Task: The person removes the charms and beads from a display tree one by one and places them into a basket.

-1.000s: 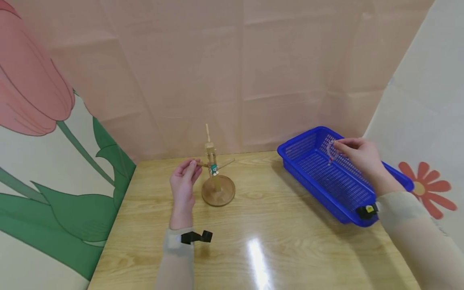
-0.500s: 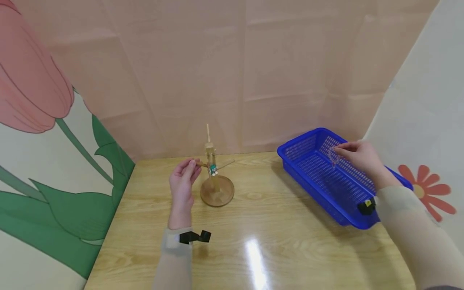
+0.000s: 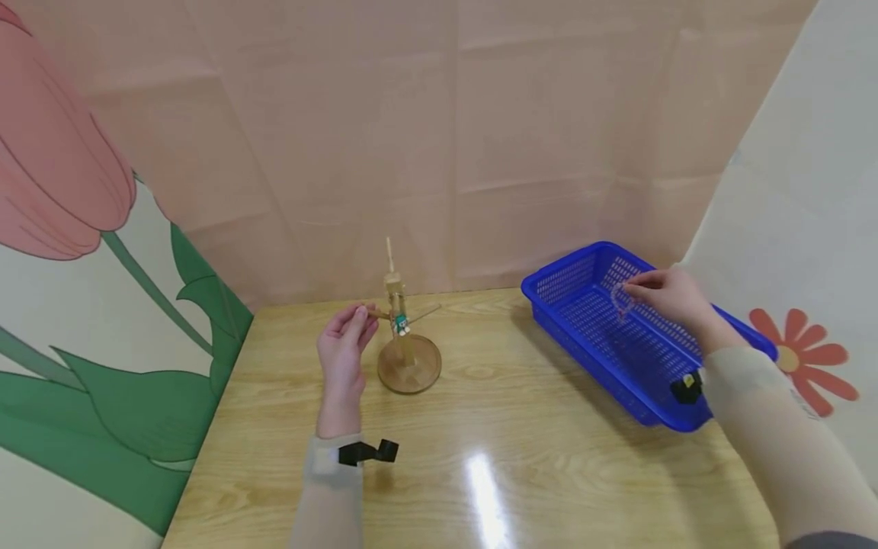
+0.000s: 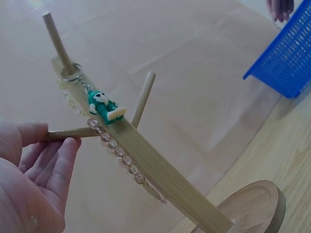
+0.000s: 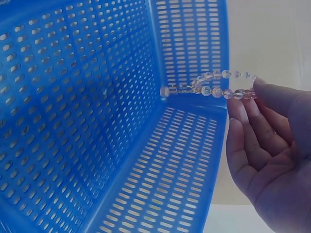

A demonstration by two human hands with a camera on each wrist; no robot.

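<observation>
- Wooden stand (image 4: 160, 172): L hand (image 3: 343, 343) fingers pinch one peg (image 4: 81, 132).
- Bead bracelet (image 5: 217, 92): R hand (image 5: 272, 141) fingers pinch it, in/over blue bskt (image 3: 576, 347) (unclear).
- Poss. faults: light R pinch = bracelet drops; L tug = stand tips.

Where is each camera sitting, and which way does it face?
Head: worn on the head, facing forward and down at the wooden stand and blue basket; left hand, right hand and both forearms show.
Left wrist: on that wrist, facing the stand; left hand and a bit of right hand show.
Right wrist: on that wrist, facing into the basket; right hand shows, holding a beaded bracelet.
Head and left wrist share the stand and basket.
</observation>
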